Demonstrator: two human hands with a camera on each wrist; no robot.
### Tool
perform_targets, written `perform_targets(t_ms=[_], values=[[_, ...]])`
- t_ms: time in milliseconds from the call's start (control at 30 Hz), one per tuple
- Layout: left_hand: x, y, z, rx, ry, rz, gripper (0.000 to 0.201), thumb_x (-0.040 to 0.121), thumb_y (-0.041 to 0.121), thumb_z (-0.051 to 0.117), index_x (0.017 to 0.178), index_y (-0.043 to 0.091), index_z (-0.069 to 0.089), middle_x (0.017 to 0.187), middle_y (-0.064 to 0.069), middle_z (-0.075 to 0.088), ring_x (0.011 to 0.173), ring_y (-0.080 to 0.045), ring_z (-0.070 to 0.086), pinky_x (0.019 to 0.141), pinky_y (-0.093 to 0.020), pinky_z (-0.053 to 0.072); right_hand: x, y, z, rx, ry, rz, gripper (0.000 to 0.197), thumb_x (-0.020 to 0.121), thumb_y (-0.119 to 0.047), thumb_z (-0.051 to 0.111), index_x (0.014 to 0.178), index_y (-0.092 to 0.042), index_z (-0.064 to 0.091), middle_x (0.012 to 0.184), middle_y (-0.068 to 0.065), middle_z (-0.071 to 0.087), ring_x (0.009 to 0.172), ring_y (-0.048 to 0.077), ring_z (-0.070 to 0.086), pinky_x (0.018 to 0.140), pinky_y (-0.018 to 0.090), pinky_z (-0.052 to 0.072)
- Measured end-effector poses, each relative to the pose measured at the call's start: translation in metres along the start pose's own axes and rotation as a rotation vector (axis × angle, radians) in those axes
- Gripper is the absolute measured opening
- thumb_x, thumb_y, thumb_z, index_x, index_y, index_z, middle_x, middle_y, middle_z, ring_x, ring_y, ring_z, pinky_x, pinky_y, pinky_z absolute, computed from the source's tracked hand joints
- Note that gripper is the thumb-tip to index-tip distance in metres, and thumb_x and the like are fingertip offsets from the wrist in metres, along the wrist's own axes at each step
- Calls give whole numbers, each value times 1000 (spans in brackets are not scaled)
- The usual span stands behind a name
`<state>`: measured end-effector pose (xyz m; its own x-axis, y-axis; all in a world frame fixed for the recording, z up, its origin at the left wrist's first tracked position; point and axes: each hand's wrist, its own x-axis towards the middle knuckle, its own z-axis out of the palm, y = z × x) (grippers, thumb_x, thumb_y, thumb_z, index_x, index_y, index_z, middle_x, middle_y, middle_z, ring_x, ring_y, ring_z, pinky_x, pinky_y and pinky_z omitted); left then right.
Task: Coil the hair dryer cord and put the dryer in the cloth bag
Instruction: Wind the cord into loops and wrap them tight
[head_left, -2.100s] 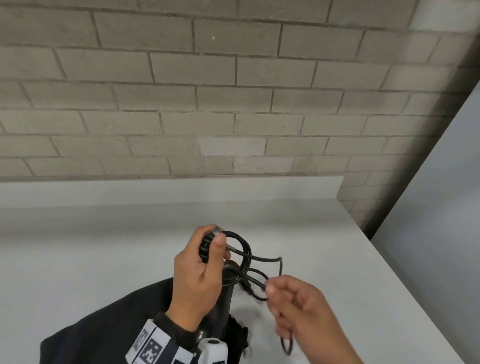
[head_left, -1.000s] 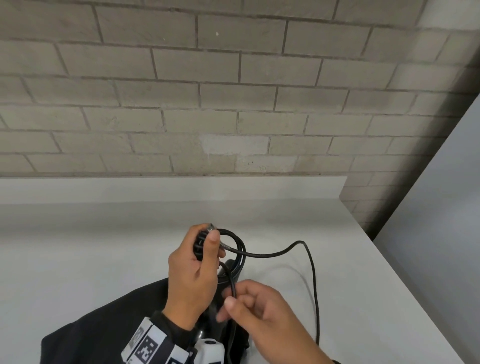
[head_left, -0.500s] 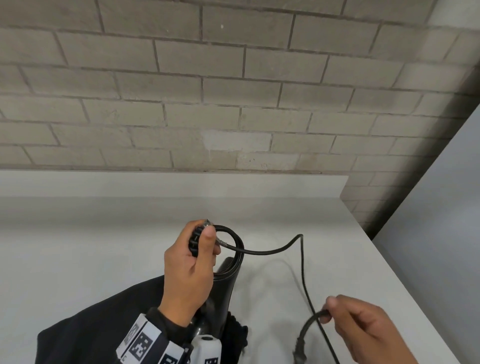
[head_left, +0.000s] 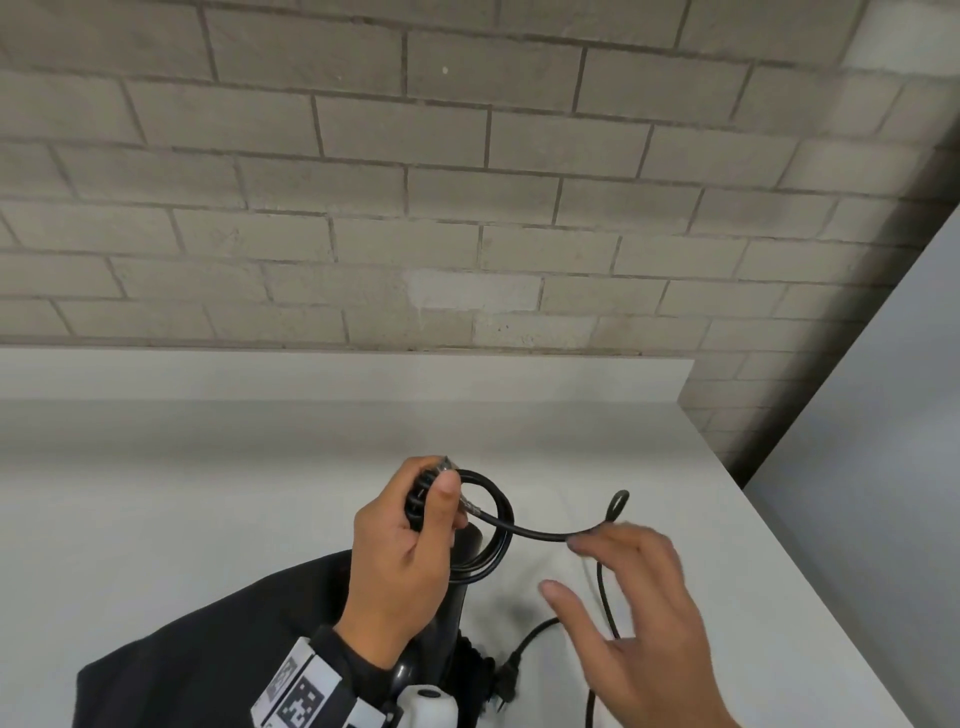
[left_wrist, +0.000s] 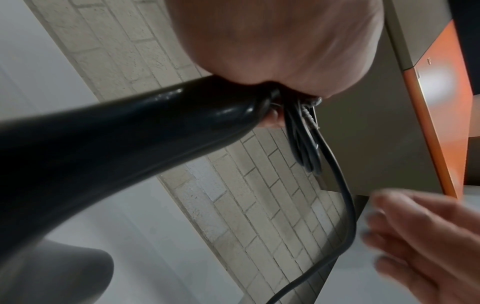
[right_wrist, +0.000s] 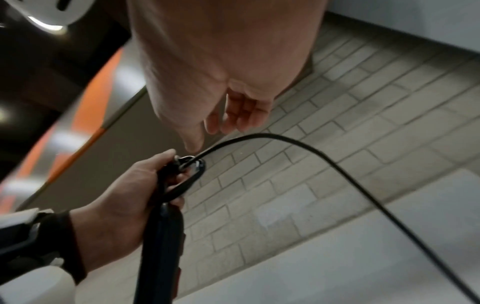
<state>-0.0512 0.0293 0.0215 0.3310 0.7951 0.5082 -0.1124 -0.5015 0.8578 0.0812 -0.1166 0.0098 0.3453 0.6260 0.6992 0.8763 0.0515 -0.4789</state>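
Note:
My left hand (head_left: 415, 525) grips the end of the black hair dryer's handle (head_left: 457, 587) and pins a few loops of the black cord (head_left: 493, 519) against it. The dryer (left_wrist: 116, 148) stands over the black cloth bag (head_left: 208, 654) lying on the white table. From the coil the free cord (head_left: 535, 532) runs right to the fingertips of my right hand (head_left: 623, 597), bends in a small loop, then drops to the table. Its plug (head_left: 506, 675) lies beside the bag. My right hand's fingers are spread and blurred; the cord (right_wrist: 324, 156) passes just under them, not pinched.
The white table (head_left: 208, 493) backs onto a grey brick wall (head_left: 467, 208). Its right edge runs diagonally past my right hand, with a grey panel (head_left: 883, 467) beyond it. An orange-edged cabinet (left_wrist: 441, 102) shows in the left wrist view.
My right hand has released the cord near the plug and risen from the lower right toward the coil, fingers now spread. The plug end now lies on the table. My left hand kept its grip.

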Motion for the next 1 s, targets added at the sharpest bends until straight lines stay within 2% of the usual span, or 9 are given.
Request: perform_targets(t_ms=[67,100,167,233,400,600,733,900,1000], values=[[-1,0,0,8,-10,8,41,90,70,41,90,34,61,68,2,66,55,-9,59,53,-18,48,10,-4,7,-68,-120,-38,44,86,-40,64,122,-17,55,112,-4,56,113,10,50,106,22,34],[-1,0,1,9,-11,13,40,90,69,42,91,34,61,68,2,66,55,-9,60,54,-18,48,13,-4,9,-101,-193,-41,45,90,-42,59,128,-21,48,110,-8,55,110,7,49,106,22,33],[-1,1,0,2,-9,27,41,91,69,42,93,33,62,67,3,66,55,-8,60,55,-16,47,21,-5,13,-123,-249,-77,36,95,-40,53,127,-27,46,95,-12,52,89,4,50,88,21,42],[-2,2,1,-13,-11,39,44,91,69,41,98,31,63,64,8,64,53,-4,58,54,-13,45,32,-7,10,-109,-211,-172,21,96,-35,54,114,-25,57,85,-10,51,73,8,48,69,25,44],[-4,6,5,-65,-4,72,41,90,69,43,110,36,58,66,11,64,50,-3,56,52,-10,43,59,-17,-9,6,-214,-281,15,95,-32,57,99,-21,67,75,-6,46,65,12,45,58,27,42],[-5,4,0,-50,-45,109,34,90,70,43,105,43,57,58,11,61,46,-2,52,50,-14,43,80,-30,-17,190,-253,-189,8,93,-30,61,96,-28,68,76,-12,43,66,5,46,60,21,42],[-7,2,-3,-98,-62,131,34,92,67,46,107,39,58,70,13,68,46,-2,52,51,-15,44,91,-40,-14,273,-274,-101,6,91,-29,64,87,-30,68,71,-13,45,69,9,48,65,14,38],[-8,5,-6,-118,-77,149,31,93,64,47,107,39,59,63,18,61,47,0,52,51,-16,44,97,-47,-7,356,-285,-14,6,88,-23,70,84,-27,71,64,-3,46,64,10,47,64,8,35],[-9,5,-7,-119,-89,167,32,92,65,48,107,40,60,64,20,59,49,2,52,52,-15,44,97,-48,-5,417,-315,19,4,87,-22,71,84,-24,71,64,-1,49,62,10,47,62,11,36]])
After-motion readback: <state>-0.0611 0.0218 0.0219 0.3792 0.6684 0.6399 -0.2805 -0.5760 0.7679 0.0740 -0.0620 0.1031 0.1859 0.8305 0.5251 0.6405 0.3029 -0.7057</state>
